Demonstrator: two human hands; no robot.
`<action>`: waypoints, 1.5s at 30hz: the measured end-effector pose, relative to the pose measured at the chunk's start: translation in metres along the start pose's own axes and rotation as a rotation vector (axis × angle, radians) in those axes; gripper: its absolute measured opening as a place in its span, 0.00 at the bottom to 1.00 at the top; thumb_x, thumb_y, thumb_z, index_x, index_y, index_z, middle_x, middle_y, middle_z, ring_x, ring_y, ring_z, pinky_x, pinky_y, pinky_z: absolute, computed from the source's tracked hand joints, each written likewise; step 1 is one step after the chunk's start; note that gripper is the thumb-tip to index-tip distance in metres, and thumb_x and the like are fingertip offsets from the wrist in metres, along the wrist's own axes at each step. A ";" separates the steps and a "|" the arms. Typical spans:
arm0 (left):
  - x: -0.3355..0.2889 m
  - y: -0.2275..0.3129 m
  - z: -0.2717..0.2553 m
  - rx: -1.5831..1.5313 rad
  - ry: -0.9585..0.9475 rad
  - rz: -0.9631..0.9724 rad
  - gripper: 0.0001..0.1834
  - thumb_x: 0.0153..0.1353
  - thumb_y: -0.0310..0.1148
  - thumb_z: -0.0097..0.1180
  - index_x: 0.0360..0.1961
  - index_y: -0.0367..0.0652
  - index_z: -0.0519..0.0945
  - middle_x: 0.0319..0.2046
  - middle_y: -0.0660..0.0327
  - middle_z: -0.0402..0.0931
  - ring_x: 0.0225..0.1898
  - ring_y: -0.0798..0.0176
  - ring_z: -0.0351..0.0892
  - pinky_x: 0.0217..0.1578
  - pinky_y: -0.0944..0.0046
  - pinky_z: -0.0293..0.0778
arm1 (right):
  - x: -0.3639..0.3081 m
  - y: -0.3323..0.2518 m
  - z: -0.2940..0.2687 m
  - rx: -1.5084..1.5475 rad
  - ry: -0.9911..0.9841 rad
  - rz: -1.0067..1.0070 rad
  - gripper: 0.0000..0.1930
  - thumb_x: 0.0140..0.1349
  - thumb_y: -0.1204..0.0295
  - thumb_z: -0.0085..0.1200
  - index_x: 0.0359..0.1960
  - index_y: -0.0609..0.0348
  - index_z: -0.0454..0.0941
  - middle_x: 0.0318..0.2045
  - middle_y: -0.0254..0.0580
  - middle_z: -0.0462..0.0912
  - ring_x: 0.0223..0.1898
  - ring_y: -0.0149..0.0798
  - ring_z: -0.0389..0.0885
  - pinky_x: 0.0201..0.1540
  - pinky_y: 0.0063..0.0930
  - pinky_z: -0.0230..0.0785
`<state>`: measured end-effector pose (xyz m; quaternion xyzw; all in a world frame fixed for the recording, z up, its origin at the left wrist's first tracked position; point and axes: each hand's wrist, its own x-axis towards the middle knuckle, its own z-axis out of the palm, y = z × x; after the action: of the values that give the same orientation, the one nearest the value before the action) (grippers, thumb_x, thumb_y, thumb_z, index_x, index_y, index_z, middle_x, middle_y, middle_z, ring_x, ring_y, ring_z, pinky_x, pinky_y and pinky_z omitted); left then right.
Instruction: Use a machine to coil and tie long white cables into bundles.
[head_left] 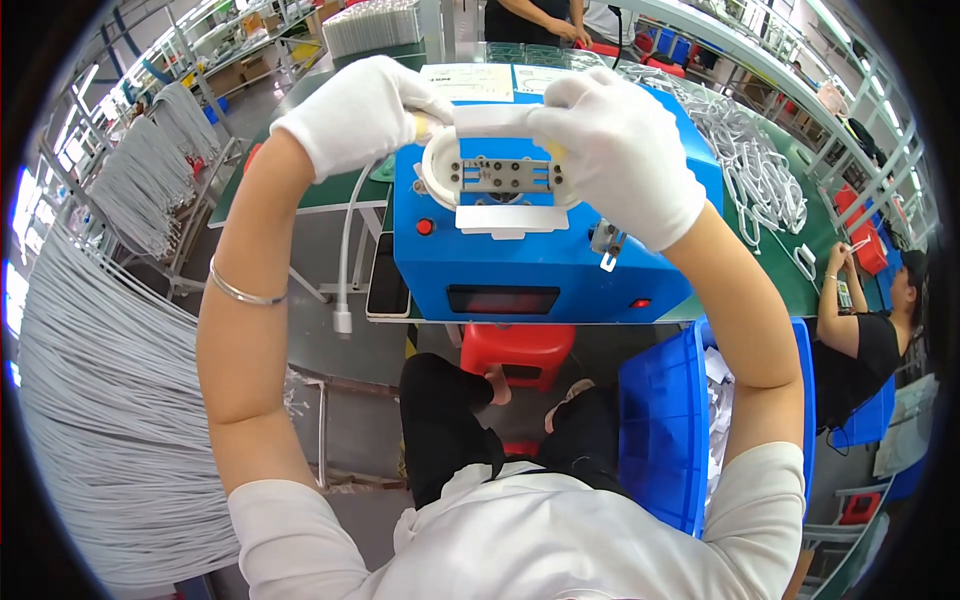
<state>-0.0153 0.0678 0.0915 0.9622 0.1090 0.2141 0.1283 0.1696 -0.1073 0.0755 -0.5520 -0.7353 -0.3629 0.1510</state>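
My left hand [360, 112], in a white glove with yellowish fingertips, is closed at the left end of a flat white band [492, 121]. At the band's other end, my gloved right hand [628, 155] is closed with bent fingers. The band spans the gap above a metal bracket [507, 176] on a blue machine [530, 265]. A thick white loop [436, 178] curves beside the bracket, its right side partly hidden by my right hand. Below the bracket juts a white plate [511, 219]. A white cable [348, 240] with a plug end hangs left of the machine.
Grey-white cables [120, 400] hang in a large bundle at left. A blue bin [662, 430] with white pieces stands by my right leg. Looped white cables [755, 170] cover the green table at right. A red stool [517, 350] is underneath. Co-workers sit right [855, 340] and stand ahead.
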 end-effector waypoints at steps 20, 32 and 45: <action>-0.004 0.030 0.048 0.279 0.285 0.000 0.07 0.55 0.30 0.59 0.32 0.40 0.84 0.35 0.55 0.78 0.36 0.53 0.79 0.38 0.62 0.76 | 0.017 0.010 0.031 0.954 -0.226 0.652 0.18 0.67 0.58 0.51 0.45 0.63 0.78 0.36 0.38 0.81 0.36 0.33 0.79 0.43 0.27 0.76; -0.002 0.024 0.056 -0.035 0.253 -0.176 0.14 0.55 0.31 0.57 0.42 0.39 0.80 0.34 0.47 0.80 0.36 0.50 0.81 0.40 0.56 0.78 | 0.014 0.004 0.020 0.421 -0.062 0.231 0.05 0.56 0.78 0.56 0.35 0.60 0.80 0.29 0.43 0.78 0.31 0.43 0.77 0.37 0.28 0.72; -0.005 0.038 0.049 0.222 0.200 -0.329 0.09 0.61 0.36 0.57 0.34 0.40 0.77 0.26 0.52 0.78 0.26 0.58 0.79 0.31 0.64 0.75 | 0.027 0.010 0.027 0.810 -0.334 0.585 0.09 0.63 0.66 0.57 0.30 0.58 0.76 0.23 0.33 0.75 0.26 0.28 0.72 0.30 0.23 0.70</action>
<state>0.0080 0.0204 0.0578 0.9137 0.2994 0.2715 0.0431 0.1739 -0.0680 0.0771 -0.6819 -0.6459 0.1006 0.3281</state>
